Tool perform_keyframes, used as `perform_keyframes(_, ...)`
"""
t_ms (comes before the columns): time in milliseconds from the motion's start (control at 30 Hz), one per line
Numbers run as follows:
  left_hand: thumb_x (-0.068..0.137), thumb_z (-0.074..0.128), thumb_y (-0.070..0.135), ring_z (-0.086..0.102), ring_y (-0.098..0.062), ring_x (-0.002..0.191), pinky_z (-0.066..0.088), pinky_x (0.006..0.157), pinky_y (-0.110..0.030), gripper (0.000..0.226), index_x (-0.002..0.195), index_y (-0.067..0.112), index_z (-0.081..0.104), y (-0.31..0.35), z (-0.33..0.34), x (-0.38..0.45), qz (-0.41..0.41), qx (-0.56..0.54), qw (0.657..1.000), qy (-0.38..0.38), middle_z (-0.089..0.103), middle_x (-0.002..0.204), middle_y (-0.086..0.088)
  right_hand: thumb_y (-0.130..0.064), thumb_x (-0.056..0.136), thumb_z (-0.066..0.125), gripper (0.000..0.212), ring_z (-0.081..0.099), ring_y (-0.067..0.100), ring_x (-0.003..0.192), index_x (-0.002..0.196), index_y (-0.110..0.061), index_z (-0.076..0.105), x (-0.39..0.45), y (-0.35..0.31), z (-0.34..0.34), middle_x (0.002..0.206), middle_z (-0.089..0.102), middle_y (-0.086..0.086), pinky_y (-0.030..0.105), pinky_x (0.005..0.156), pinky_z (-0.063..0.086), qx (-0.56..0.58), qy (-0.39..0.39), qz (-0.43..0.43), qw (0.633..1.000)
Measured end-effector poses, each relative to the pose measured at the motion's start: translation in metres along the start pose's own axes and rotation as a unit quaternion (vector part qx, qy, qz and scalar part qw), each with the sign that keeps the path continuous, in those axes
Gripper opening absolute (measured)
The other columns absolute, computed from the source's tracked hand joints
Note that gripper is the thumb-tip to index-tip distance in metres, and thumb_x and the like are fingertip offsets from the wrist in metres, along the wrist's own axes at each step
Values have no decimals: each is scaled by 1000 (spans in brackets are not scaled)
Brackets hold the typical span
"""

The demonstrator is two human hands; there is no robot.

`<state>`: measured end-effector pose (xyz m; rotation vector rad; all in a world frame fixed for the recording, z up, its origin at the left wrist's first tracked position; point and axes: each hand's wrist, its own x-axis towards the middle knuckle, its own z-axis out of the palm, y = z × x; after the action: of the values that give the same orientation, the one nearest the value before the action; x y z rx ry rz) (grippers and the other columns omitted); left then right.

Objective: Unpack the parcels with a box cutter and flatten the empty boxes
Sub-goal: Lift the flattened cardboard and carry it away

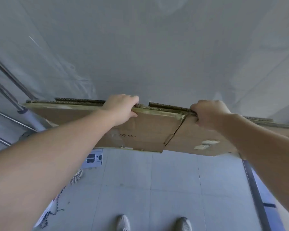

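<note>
Grey tiled floor (173, 177) below. Left hand (122, 109) and right hand (210, 114) each clamp fingers over flattened box (148, 130) top edge, held upright. Flattening step; next, probably set it aside.

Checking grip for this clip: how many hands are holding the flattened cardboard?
2. The left hand grips the top edge of the flattened cardboard near its middle; the right hand grips the same edge further right.
</note>
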<state>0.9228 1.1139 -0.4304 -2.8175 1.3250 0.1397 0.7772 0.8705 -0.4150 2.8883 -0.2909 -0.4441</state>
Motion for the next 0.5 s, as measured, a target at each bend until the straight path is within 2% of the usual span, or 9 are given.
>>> perform_keyframes(133, 90, 57, 43, 53, -21, 99, 42, 67, -33, 28, 105, 21, 48, 3, 98, 20, -3, 19, 999, -31, 59, 105, 4, -15, 90, 46, 32, 59, 22, 99, 119, -26, 54, 40, -11, 91, 99, 50, 0, 28, 67, 34, -2, -28, -31, 999)
perform_keyframes(200, 91, 55, 43, 52, -20, 101, 41, 66, -33, 28, 105, 20, 48, 1, 140, 27, -13, 23, 998, -51, 58, 105, 4, -14, 90, 47, 30, 59, 22, 98, 118, -24, 54, 58, -17, 129, 93, 43, 0, 28, 67, 34, 6, -41, -49, 998)
perform_keyframes(333, 92, 55, 41, 54, -22, 103, 42, 66, -33, 27, 105, 19, 48, -7, 209, 47, -21, 10, 997, -70, 59, 106, 3, -13, 90, 48, 29, 60, 24, 100, 117, -21, 54, 97, -27, 186, 109, 53, 3, 29, 69, 35, 27, -67, -73, 995)
perform_keyframes(500, 93, 51, 44, 52, -18, 103, 42, 68, -32, 29, 111, 22, 45, -24, 258, 84, -14, 35, 994, -103, 58, 109, 6, -12, 88, 48, 31, 60, 24, 103, 116, -24, 56, 149, -32, 235, 109, 59, 1, 29, 71, 37, 63, -84, -69, 992)
